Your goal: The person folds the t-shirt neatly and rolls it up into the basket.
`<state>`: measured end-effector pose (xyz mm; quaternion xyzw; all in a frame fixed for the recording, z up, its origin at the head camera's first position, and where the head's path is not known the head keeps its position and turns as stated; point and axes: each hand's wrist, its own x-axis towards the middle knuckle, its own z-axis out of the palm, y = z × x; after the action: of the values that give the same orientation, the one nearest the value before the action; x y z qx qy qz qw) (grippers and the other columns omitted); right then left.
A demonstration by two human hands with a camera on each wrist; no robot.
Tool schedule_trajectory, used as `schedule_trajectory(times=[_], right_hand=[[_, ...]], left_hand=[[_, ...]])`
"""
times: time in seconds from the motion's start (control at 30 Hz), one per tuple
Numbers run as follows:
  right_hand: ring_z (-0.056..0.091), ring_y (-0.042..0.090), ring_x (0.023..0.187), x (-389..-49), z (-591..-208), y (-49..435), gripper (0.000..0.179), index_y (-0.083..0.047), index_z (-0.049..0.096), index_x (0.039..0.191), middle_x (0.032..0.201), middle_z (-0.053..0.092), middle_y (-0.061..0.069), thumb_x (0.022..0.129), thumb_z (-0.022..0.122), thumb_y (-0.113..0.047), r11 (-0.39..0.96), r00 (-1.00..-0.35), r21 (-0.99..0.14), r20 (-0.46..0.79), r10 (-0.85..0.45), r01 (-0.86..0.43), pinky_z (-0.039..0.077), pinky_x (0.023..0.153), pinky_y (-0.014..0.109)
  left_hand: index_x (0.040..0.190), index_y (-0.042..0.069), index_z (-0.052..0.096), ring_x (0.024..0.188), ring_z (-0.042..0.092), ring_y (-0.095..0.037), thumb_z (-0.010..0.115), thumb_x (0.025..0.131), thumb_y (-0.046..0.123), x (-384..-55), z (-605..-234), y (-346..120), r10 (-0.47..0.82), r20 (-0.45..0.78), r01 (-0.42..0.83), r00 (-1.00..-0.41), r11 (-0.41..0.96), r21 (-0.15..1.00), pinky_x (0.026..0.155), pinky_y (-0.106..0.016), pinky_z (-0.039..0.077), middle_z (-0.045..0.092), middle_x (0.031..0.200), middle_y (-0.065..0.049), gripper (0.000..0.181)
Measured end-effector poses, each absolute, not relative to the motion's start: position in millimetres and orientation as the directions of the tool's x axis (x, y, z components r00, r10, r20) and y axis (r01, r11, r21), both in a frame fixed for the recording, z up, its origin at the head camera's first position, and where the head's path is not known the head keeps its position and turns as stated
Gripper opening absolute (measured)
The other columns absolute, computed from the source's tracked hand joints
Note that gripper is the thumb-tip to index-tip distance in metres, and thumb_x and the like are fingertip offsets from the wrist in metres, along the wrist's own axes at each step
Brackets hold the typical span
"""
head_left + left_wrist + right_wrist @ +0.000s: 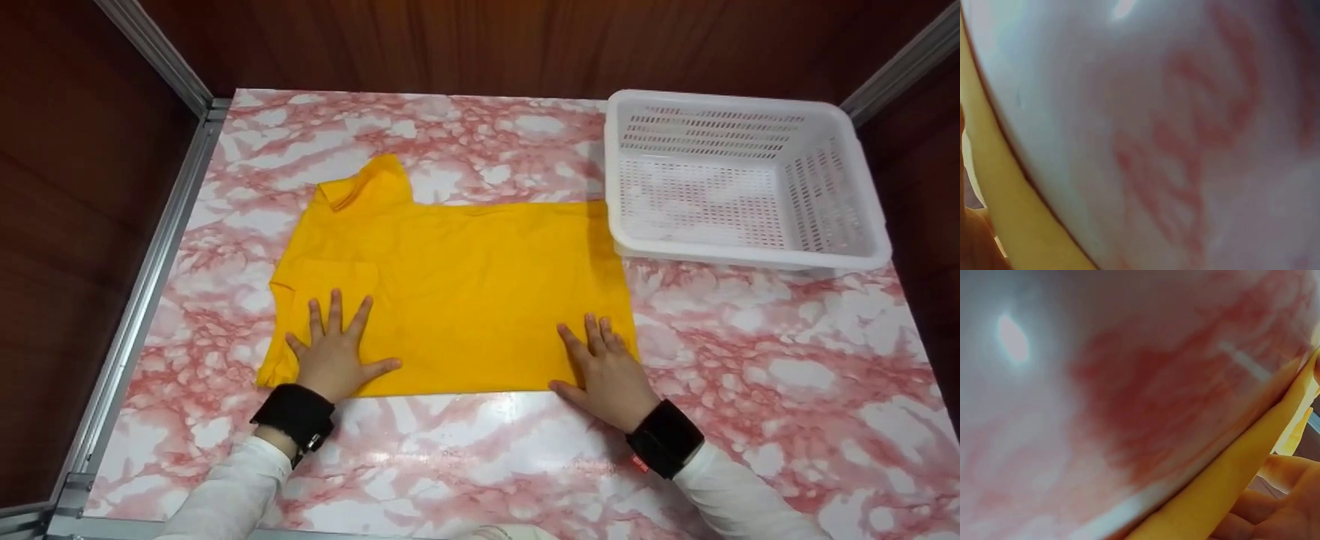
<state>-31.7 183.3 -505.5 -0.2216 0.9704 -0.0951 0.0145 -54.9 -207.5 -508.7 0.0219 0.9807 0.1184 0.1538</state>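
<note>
A yellow short-sleeved shirt [480,292] lies spread on the table, its sleeve end to the left and its hem to the right. Near the sleeve end, my left hand [332,360] rests on the cloth with fingers spread. My right hand [611,379] touches the near right corner by the hem, fingers extended. Neither hand grips the fabric. In the left wrist view, a strip of the yellow shirt [999,169] shows along the left edge. The right wrist view has the shirt's edge [1230,478] beside the fingers [1275,512].
A white perforated plastic basket [810,259] stands at the back right, its near left corner overlapping the shirt's far right corner in the head view. The table [480,450] has a pink-and-white marbled top. Brown wooden panels [495,45] enclose it at the back and sides.
</note>
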Motion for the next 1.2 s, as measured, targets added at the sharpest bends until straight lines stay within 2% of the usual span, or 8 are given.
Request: schedule_trajectory(times=[0.13, 0.27, 0.43, 0.53, 0.67, 0.83, 1.0, 1.2], right_hand=[[0.040, 0.053, 0.124, -32, -503, 182, 0.079, -0.006, 0.044, 0.141, 0.136, 0.039, 0.038, 0.080, 0.067, -0.052, 0.884, -0.901, -0.189, 0.013, -0.434, -0.428, 0.038, 0.099, 0.056], [0.045, 0.052, 0.121, -37, -496, 181, 0.071, -0.005, 0.051, 0.135, 0.133, 0.045, 0.035, 0.082, 0.067, -0.049, 0.888, -0.910, -0.214, 0.011, -0.414, -0.407, 0.042, 0.094, 0.058], [0.059, 0.043, 0.098, -61, -484, 178, 0.051, 0.000, 0.060, 0.117, 0.114, 0.060, 0.026, 0.084, 0.069, -0.037, 0.892, -0.919, -0.221, 0.102, -0.381, -0.394, 0.051, 0.076, 0.053], [0.058, 0.041, 0.099, -87, -481, 173, 0.047, 0.000, 0.058, 0.119, 0.116, 0.057, 0.027, 0.084, 0.069, -0.030, 0.897, -0.923, -0.220, 0.136, -0.360, -0.383, 0.051, 0.078, 0.052], [0.048, 0.044, 0.120, -129, -483, 162, 0.051, -0.002, 0.051, 0.131, 0.137, 0.043, 0.028, 0.087, 0.065, -0.025, 0.913, -0.946, -0.246, 0.095, -0.310, -0.324, 0.044, 0.094, 0.053], [0.030, 0.043, 0.135, -176, -489, 150, 0.054, -0.005, 0.037, 0.144, 0.149, 0.026, 0.027, 0.094, 0.054, -0.018, 0.931, -0.970, -0.276, 0.021, -0.242, -0.238, 0.037, 0.103, 0.051], [0.019, 0.043, 0.139, -206, -494, 144, 0.052, -0.005, 0.026, 0.149, 0.151, 0.018, 0.029, 0.098, 0.034, 0.003, 0.951, -0.988, -0.275, -0.023, -0.155, -0.143, 0.029, 0.109, 0.048], [0.017, 0.042, 0.141, -224, -491, 144, 0.051, -0.009, 0.023, 0.149, 0.152, 0.020, 0.025, 0.100, 0.025, 0.004, 0.983, -0.997, -0.185, -0.073, -0.017, -0.003, 0.016, 0.115, 0.047]], left_hand=[[0.153, 0.027, 0.010, 0.139, -0.009, -0.051, 0.050, 0.071, 0.081, -57, -503, -207, 0.088, -0.327, 0.011, -0.941, 0.973, 0.230, 0.087, -0.084, 0.005, -0.009, 0.157, -0.020, 0.106], [0.152, 0.021, 0.016, 0.137, -0.001, -0.055, 0.053, 0.074, 0.076, -65, -491, -208, 0.103, -0.385, 0.016, -0.917, 0.974, 0.224, 0.089, -0.082, 0.015, -0.002, 0.156, -0.025, 0.102], [0.144, 0.009, 0.037, 0.123, 0.033, -0.056, 0.055, 0.086, 0.060, -91, -465, -211, 0.126, -0.411, 0.029, -0.903, 0.972, 0.235, 0.087, -0.069, 0.037, 0.030, 0.142, -0.033, 0.079], [0.137, 0.003, 0.043, 0.113, 0.043, -0.052, 0.054, 0.091, 0.050, -118, -454, -211, 0.113, -0.386, 0.025, -0.916, 0.974, 0.226, 0.084, -0.063, 0.042, 0.041, 0.130, -0.033, 0.066], [0.140, 0.002, 0.038, 0.125, 0.032, -0.051, 0.054, 0.093, 0.040, -165, -455, -209, 0.069, -0.317, -0.021, -0.946, 0.962, 0.271, 0.095, -0.064, 0.034, 0.032, 0.139, -0.033, 0.063], [0.149, 0.004, 0.020, 0.139, 0.011, -0.047, 0.055, 0.093, 0.029, -215, -467, -206, 0.008, -0.224, -0.071, -0.975, 0.937, 0.343, 0.106, -0.064, 0.019, 0.011, 0.151, -0.030, 0.071], [0.150, 0.007, 0.017, 0.141, 0.011, -0.044, 0.056, 0.093, 0.020, -243, -478, -200, -0.002, -0.136, -0.041, -0.991, 0.959, 0.281, 0.107, -0.064, 0.017, 0.013, 0.153, -0.026, 0.071], [0.148, 0.012, 0.023, 0.141, 0.011, -0.045, 0.034, 0.099, 0.001, -258, -484, -191, 0.019, -0.128, -0.012, -0.992, 0.970, 0.241, 0.106, -0.065, 0.018, 0.010, 0.154, -0.026, 0.051]])
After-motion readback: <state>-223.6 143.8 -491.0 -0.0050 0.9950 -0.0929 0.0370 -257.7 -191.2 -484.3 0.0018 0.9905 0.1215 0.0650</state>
